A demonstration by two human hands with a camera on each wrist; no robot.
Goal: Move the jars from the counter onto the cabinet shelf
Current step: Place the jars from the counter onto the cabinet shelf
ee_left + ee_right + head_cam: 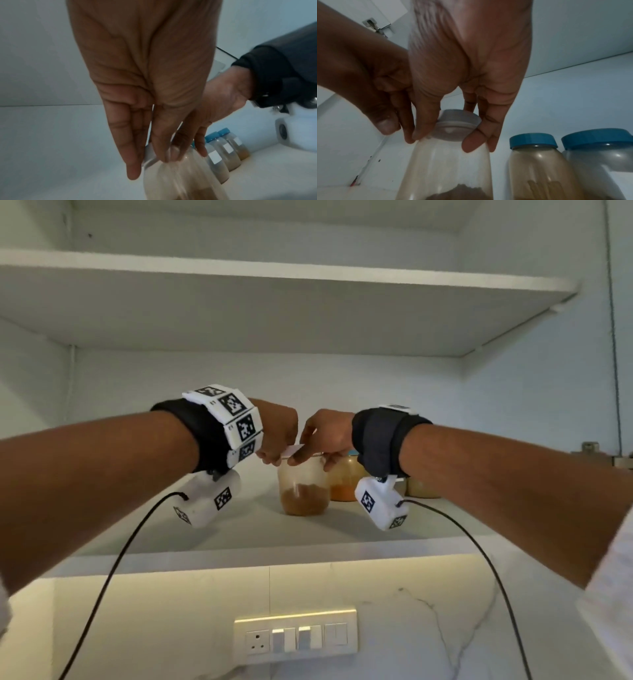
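A clear jar [303, 487] with a white lid and brown powder in its bottom stands on the lower cabinet shelf [359, 529]. My left hand [270, 457] pinches the lid's left edge from above. My right hand [308, 460] grips the lid and neck from the right. In the left wrist view my left hand [150, 162] has its fingertips on the lid of the jar [180, 175]. The right wrist view has my right hand [444, 140] with thumb and fingers round the white lid [457, 125], above the jar [447, 169].
Blue-lidded jars [537, 162] stand in a row right of the held jar, also seen as amber jars [346, 477] behind my right wrist. An upper shelf [274, 272] hangs overhead. A switch panel [296, 635] sits on the marble wall below. Cables trail from both wrists.
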